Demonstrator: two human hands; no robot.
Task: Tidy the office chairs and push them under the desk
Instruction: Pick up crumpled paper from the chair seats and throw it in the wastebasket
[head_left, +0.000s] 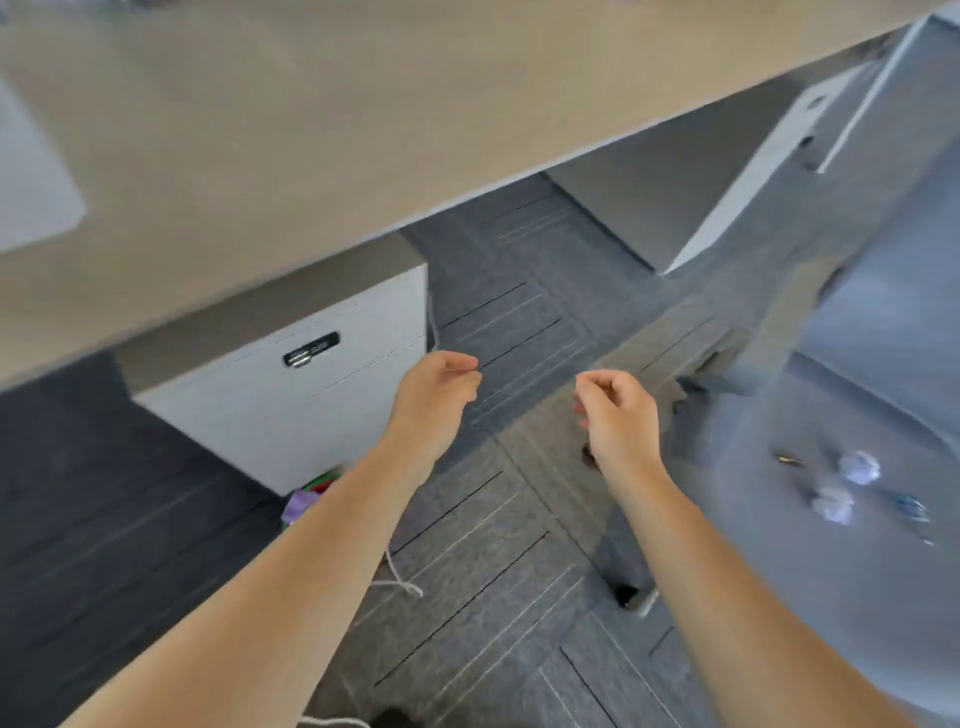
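The beige desk top (322, 156) runs across the upper part of the blurred view, with grey carpet (498, 332) showing in the gap beneath it. My left hand (436, 395) and my right hand (613, 410) are stretched out side by side above the carpet in front of the desk. Their fingers are loosely curled and hold nothing. No whole chair shows. A dark wheel-like part (626, 596) with a pale arm lies low on the floor by my right forearm, and I cannot tell whether it belongs to a chair.
A white drawer cabinet (291, 395) stands under the desk at the left, another white cabinet (727, 182) at the right. A white cord (400, 582) lies on the carpet. Two crumpled paper balls (860, 467) and small bits lie at the right. Coloured items (306, 499) sit by the left cabinet.
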